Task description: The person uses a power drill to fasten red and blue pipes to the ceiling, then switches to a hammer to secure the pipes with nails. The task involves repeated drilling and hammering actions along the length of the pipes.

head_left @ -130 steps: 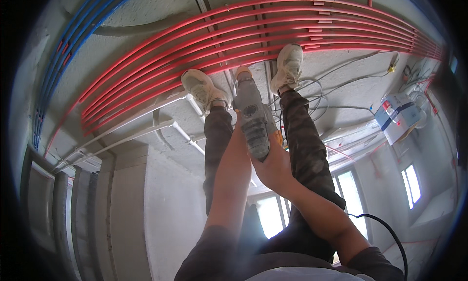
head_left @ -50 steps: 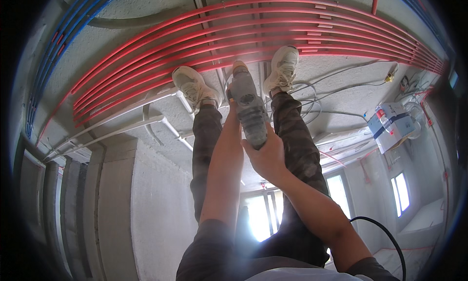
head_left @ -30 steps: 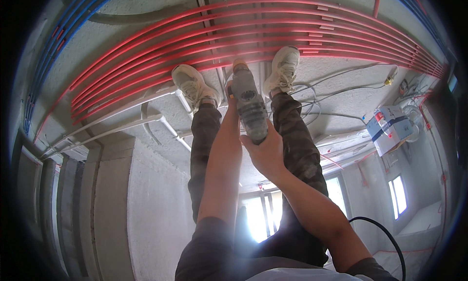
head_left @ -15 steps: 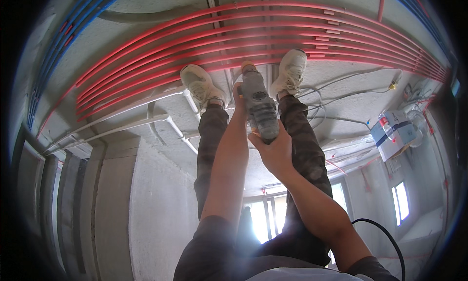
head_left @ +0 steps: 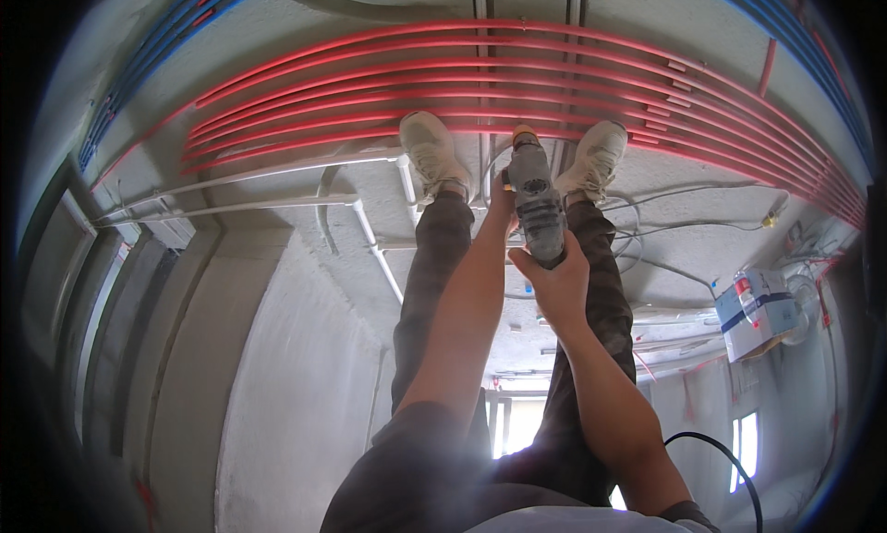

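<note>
Between my two shoes I hold a dusty grey power drill [head_left: 534,189], with an orange-yellow collar at its far end pointing away from me. My left hand [head_left: 502,200] is closed at the drill's left side near the front; the tool hides part of its fingers. Wrapped round the rear grip is my right hand [head_left: 564,282], thumb along the left of the handle. The drill's tip lies near the lowest of the red conduits [head_left: 397,110]. Whether a bit touches anything cannot be made out.
White pipes [head_left: 277,173] run along the ceiling-like grey surface at left. Blue conduits [head_left: 139,80] show at both upper corners. A grey cable [head_left: 684,226] loops right of my shoe. A white-and-blue box [head_left: 758,316] with a bottle sits farther right. A black cable [head_left: 730,452] curves beside my right arm.
The whole view has shifted, so my hands, drill, shoes and the conduits appear farther right. My grip on the drill looks the same.
</note>
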Action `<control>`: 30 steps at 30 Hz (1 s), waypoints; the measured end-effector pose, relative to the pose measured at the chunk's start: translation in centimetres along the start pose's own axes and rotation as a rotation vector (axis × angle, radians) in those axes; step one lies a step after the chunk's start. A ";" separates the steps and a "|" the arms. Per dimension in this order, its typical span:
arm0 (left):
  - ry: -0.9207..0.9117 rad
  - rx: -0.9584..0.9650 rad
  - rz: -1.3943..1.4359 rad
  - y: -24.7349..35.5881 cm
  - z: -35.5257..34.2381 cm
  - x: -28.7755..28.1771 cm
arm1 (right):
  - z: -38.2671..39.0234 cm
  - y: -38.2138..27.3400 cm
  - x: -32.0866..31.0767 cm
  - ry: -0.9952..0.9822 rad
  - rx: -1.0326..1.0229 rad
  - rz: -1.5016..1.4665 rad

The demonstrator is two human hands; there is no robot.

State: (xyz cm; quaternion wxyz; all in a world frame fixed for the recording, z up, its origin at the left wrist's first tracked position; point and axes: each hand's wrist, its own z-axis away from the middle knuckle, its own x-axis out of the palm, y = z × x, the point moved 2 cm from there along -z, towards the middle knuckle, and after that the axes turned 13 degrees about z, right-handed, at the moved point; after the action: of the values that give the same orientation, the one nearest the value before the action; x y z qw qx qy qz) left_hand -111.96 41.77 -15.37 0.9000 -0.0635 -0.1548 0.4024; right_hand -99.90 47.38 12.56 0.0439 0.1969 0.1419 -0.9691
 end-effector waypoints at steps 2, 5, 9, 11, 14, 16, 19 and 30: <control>-0.039 0.039 -0.099 0.4 0.8 -1.0 | -0.1 0.3 -0.3 0.024 -0.058 0.095; -0.010 0.075 -0.151 -1.0 1.9 -1.8 | 1.0 0.1 -1.1 0.001 -0.022 -0.143; -0.250 -0.117 0.147 -3.2 4.6 -0.3 | 4.5 -1.0 -3.4 -0.002 0.107 -0.102; -0.655 -0.353 0.575 -3.7 6.4 -4.0 | 8.7 -2.1 -4.7 0.008 -0.006 -0.002; -1.064 -0.607 0.711 -4.0 10.1 -3.8 | 13.2 -1.1 -7.1 0.014 -0.110 0.062; -0.767 -0.429 0.351 -5.0 13.1 -0.8 | 13.3 -0.5 -9.4 -0.056 -0.026 0.025; -0.120 0.073 -0.267 -5.6 18.0 5.3 | 12.3 0.6 -12.0 -0.082 0.005 -0.118; -0.052 0.198 -0.773 -8.4 17.4 10.3 | 14.2 3.4 -17.4 0.120 -0.057 -0.442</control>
State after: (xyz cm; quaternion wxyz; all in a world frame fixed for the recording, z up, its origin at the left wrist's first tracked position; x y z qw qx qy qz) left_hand -105.31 43.67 5.43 0.9827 0.0968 -0.1503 0.0487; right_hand -88.71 40.51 31.11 -0.1724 0.2171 0.2111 -0.9373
